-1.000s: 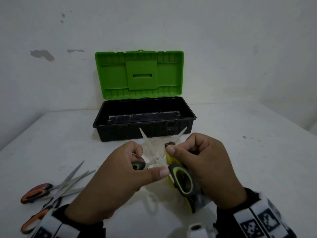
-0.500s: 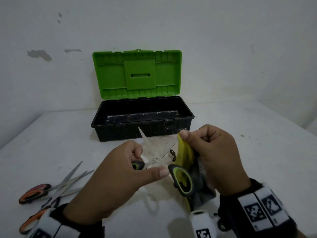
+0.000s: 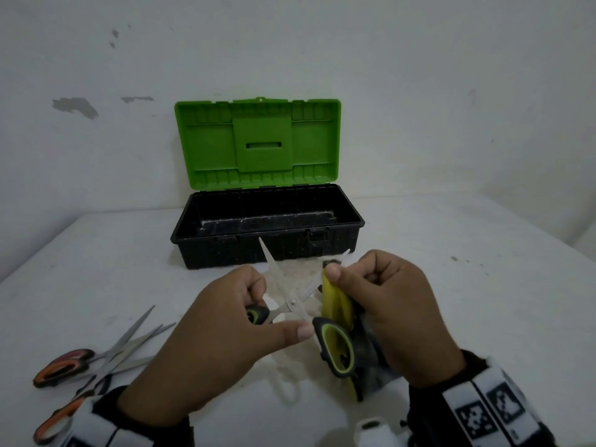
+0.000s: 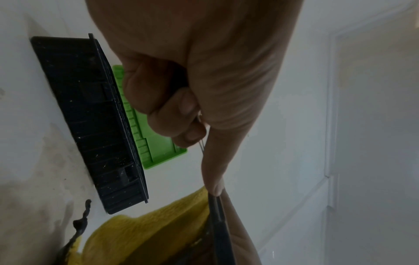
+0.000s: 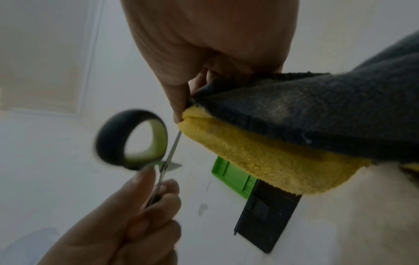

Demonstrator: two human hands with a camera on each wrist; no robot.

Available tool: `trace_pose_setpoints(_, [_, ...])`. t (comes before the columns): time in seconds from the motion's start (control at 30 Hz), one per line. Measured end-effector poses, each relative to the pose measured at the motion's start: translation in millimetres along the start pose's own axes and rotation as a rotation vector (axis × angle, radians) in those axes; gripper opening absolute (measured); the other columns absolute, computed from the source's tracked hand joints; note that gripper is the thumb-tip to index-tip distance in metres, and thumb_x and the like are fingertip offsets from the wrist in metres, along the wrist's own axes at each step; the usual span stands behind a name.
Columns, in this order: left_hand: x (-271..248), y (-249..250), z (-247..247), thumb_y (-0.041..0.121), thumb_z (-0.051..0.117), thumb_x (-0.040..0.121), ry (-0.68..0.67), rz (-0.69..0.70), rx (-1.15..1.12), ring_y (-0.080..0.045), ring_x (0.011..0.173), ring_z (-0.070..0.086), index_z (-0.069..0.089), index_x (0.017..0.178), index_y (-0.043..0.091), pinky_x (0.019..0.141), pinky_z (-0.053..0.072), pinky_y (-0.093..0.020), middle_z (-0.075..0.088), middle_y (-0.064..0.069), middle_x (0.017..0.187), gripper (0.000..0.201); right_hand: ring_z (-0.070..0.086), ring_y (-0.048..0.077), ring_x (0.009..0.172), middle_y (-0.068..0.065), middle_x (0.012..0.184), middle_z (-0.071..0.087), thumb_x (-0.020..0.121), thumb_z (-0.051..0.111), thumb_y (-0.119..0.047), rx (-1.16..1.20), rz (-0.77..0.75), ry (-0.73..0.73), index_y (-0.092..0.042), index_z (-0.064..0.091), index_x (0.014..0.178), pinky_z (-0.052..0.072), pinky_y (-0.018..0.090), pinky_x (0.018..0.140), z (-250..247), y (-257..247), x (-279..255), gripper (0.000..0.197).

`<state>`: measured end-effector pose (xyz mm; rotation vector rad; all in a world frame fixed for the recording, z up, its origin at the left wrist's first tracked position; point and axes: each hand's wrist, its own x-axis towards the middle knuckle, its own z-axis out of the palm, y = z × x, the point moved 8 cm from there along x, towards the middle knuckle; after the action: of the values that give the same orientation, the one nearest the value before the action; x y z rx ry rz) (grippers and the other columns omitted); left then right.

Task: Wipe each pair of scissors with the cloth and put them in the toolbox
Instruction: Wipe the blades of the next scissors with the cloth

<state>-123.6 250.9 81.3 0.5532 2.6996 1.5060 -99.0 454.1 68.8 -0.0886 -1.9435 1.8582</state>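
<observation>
— What's the room like?
— A white counter [image 3: 451, 285] meets a scuffed white wall [image 3: 419, 75] with chipped paint patches. The toolbox [image 3: 267, 243] sits open at the back, green lid [image 3: 258, 143] upright.

— And the hands?
— The left hand [image 3: 206, 343] has its grip clamped on the green-handled scissors [image 3: 292, 303], blades spread. The right hand [image 3: 396, 314] pinches the yellow cloth [image 3: 335, 304] around one blade. Orange-handled scissors [image 3: 84, 362] lie at the counter's left.
</observation>
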Motion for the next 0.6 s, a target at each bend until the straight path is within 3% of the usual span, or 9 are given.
trace_pose_setpoints(0.1, [-2,0,0,0.059,0.084,0.045,-0.011,-0.005,0.005,-0.004,0.046,0.031,0.041,0.071,0.022,0.042,0.031,-0.017,0.041,0.008,0.051,0.062,0.059,0.025,0.058,0.024,0.068,0.068,0.067,0.085,-0.033,-0.020,0.013,-0.026,-0.003,0.063,0.067,0.051,0.037,0.057,2,2,-2,0.037])
trace_pose_setpoints(0.27, [-3,-3,1,0.065,0.079,0.041,-0.001,-0.014,-0.007,-0.004,0.047,0.030,0.042,0.072,0.023,0.043,0.032,-0.019,0.042,0.007,0.051,0.064,0.050,0.006,0.043,-0.003,0.048,0.056,0.075,0.080,-0.022,0.046,-0.014,0.085,-0.005,0.059,0.064,0.044,0.017,0.045,-16,-4,17,0.029])
trace_pose_setpoints(0.4, [0,-21,-1,0.063,0.081,0.046,-0.044,-0.127,-0.006,-0.003,0.050,0.045,0.052,0.082,0.027,0.048,0.040,-0.017,0.060,0.003,0.061,0.059,0.047,0.008,0.048,-0.004,0.051,0.054,0.071,0.077,-0.035,-0.030,-0.030,0.112,-0.011,0.058,0.062,0.043,0.016,0.046,-32,-4,22,0.032])
trace_pose_setpoints(0.5, [2,-33,-5,0.043,0.082,0.068,-0.109,-0.186,0.002,-0.004,0.056,0.056,0.057,0.088,0.029,0.055,0.045,-0.021,0.068,0.004,0.074,0.035,0.049,0.014,0.053,0.007,0.058,0.055,0.069,0.075,-0.036,-0.025,-0.012,0.119,-0.008,0.059,0.065,0.045,0.017,0.047,-44,2,23,0.032])
trace_pose_setpoints(0.6, [2,-33,-5,0.020,0.069,0.085,-0.207,-0.185,-0.078,-0.006,0.056,0.054,0.061,0.093,0.024,0.056,0.046,-0.024,0.070,-0.002,0.076,0.012,0.053,0.018,0.057,0.012,0.062,0.059,0.078,0.076,-0.028,-0.103,-0.020,0.109,-0.005,0.061,0.069,0.047,0.019,0.051,-54,4,24,0.029])
